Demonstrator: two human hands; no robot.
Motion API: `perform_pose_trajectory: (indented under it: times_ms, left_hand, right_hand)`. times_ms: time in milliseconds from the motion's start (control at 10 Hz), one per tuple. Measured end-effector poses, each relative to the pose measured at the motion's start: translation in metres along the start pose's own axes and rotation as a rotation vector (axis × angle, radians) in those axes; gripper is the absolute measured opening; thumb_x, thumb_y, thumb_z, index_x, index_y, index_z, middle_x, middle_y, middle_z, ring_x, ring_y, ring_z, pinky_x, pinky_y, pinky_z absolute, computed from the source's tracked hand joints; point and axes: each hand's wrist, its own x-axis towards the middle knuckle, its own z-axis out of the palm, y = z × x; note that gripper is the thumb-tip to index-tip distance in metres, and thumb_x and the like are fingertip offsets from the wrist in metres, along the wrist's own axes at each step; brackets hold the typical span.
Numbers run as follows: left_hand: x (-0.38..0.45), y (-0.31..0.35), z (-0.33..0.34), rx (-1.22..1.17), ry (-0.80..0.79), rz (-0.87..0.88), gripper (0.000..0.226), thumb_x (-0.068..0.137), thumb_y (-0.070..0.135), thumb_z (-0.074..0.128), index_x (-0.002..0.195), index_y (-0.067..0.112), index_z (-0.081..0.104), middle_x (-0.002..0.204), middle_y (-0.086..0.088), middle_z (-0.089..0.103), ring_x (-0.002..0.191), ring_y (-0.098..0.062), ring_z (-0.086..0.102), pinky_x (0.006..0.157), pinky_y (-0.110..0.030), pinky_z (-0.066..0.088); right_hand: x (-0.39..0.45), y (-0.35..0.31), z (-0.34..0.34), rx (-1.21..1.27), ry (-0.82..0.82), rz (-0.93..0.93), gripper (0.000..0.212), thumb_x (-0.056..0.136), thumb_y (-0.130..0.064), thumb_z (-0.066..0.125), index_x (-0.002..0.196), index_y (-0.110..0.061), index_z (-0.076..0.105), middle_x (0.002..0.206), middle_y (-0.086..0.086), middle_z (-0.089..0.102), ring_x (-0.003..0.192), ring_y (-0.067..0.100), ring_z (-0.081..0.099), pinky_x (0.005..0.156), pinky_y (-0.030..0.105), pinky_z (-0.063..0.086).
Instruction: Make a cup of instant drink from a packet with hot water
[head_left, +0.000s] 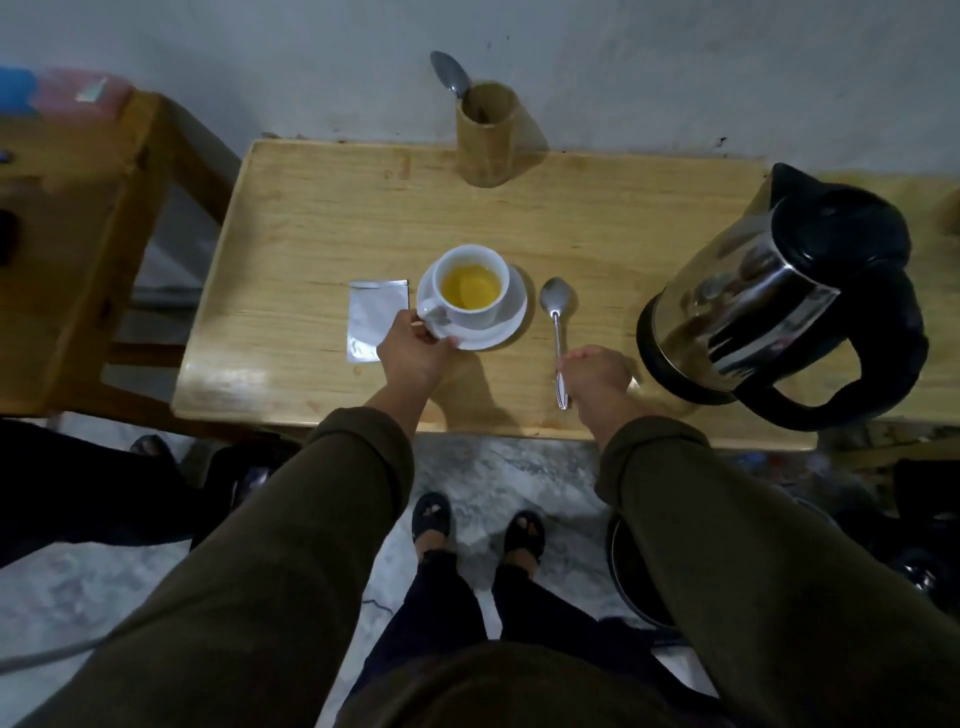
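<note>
A white cup (470, 260) filled with yellow liquid stands on a white saucer (511, 319) in the middle of the wooden table (311, 208). My left hand (413, 351) grips the saucer's near-left rim, just below the cup's handle. A silver packet (375, 319) lies flat to the left of the saucer. To the right of the saucer lies a metal spoon (557, 306), bowl pointing away, and my right hand (595, 371) is closed on its handle. A steel kettle (779, 296) with a black lid and handle stands at the right.
A wooden holder (485, 137) with another spoon (449, 73) in it stands at the table's far edge by the wall. A wooden chair (78, 218) is at the left. My feet and a dark pot are on the floor below the table's near edge.
</note>
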Motion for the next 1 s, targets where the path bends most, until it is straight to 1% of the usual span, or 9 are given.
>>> perform_pose_trajectory:
  times_ms: [100,200,300,400,500,700,800,900,1000]
  left_hand:
    - [0.000,0.002,0.002,0.038,0.016,-0.012,0.051,0.073,0.028,0.077,0.114,0.005,0.057,0.115,-0.011,0.070,0.112,-0.029,0.063,0.092,-0.033,0.046]
    - [-0.001,0.005,0.004,0.047,0.015,-0.023,0.053,0.073,0.028,0.077,0.117,0.006,0.056,0.116,-0.011,0.070,0.112,-0.027,0.063,0.093,-0.032,0.046]
    - [-0.001,0.006,0.006,0.049,0.025,-0.043,0.052,0.074,0.027,0.076,0.118,0.007,0.055,0.117,-0.010,0.069,0.113,-0.026,0.063,0.093,-0.031,0.045]
    - [-0.002,0.008,0.007,0.026,0.032,-0.067,0.050,0.075,0.024,0.075,0.118,0.007,0.056,0.116,-0.010,0.069,0.111,-0.025,0.064,0.092,-0.028,0.045]
    - [-0.002,0.008,0.008,0.039,0.040,-0.073,0.048,0.076,0.023,0.074,0.118,0.007,0.056,0.116,-0.011,0.069,0.112,-0.025,0.064,0.093,-0.029,0.046]
    - [0.000,0.006,0.007,0.064,0.033,-0.050,0.046,0.078,0.023,0.072,0.117,0.005,0.054,0.117,-0.012,0.068,0.113,-0.028,0.062,0.085,-0.027,0.042]
    - [0.001,0.004,0.005,0.062,-0.018,-0.047,0.047,0.079,0.024,0.071,0.118,0.005,0.052,0.118,-0.013,0.067,0.113,-0.030,0.061,0.081,-0.026,0.040]
    - [-0.001,0.004,0.002,0.012,-0.050,-0.029,0.052,0.082,0.023,0.068,0.126,0.006,0.046,0.117,-0.014,0.067,0.113,-0.030,0.060,0.080,-0.025,0.037]
    - [-0.012,0.002,-0.004,-0.091,-0.056,-0.063,0.063,0.087,0.022,0.063,0.140,0.009,0.033,0.116,-0.017,0.065,0.113,-0.030,0.059,0.085,-0.027,0.039]
  right_hand:
    - [0.000,-0.008,-0.001,-0.285,0.012,-0.040,0.039,0.095,-0.017,0.047,0.134,-0.013,0.050,0.136,0.006,0.052,0.128,0.026,0.049,0.093,0.030,0.046]
    - [0.009,-0.015,-0.007,-0.449,-0.046,-0.076,0.036,0.099,-0.022,0.038,0.130,-0.014,0.054,0.134,0.007,0.054,0.125,0.028,0.051,0.086,0.032,0.043]
    - [0.014,-0.018,-0.007,-0.445,-0.099,-0.079,0.034,0.096,-0.027,0.046,0.123,-0.011,0.061,0.129,0.008,0.059,0.121,0.026,0.056,0.073,0.026,0.041]
    - [0.024,-0.015,-0.002,-0.628,-0.071,-0.090,0.031,0.088,-0.026,0.063,0.111,-0.006,0.067,0.124,0.010,0.063,0.118,0.026,0.059,0.074,0.026,0.044]
    - [0.029,-0.016,0.002,-0.551,-0.015,-0.029,0.031,0.089,-0.026,0.062,0.111,-0.005,0.066,0.124,0.010,0.064,0.117,0.028,0.059,0.086,0.029,0.049]
    - [0.025,-0.014,0.000,-0.510,0.016,-0.061,0.032,0.089,-0.026,0.063,0.112,-0.003,0.064,0.124,0.013,0.063,0.118,0.030,0.058,0.081,0.030,0.047]
    - [0.019,-0.014,-0.001,-0.421,0.049,-0.090,0.028,0.090,-0.019,0.059,0.112,-0.002,0.063,0.122,0.014,0.064,0.117,0.031,0.058,0.087,0.032,0.049]
    - [0.011,-0.020,0.001,-0.233,0.091,-0.152,0.009,0.090,-0.017,0.057,0.088,-0.014,0.065,0.117,0.011,0.066,0.112,0.030,0.060,0.093,0.032,0.049]
    - [-0.008,-0.023,0.001,-0.044,0.139,-0.124,0.034,0.088,-0.016,0.061,0.057,-0.022,0.047,0.109,0.007,0.070,0.106,0.027,0.062,0.083,0.027,0.046]
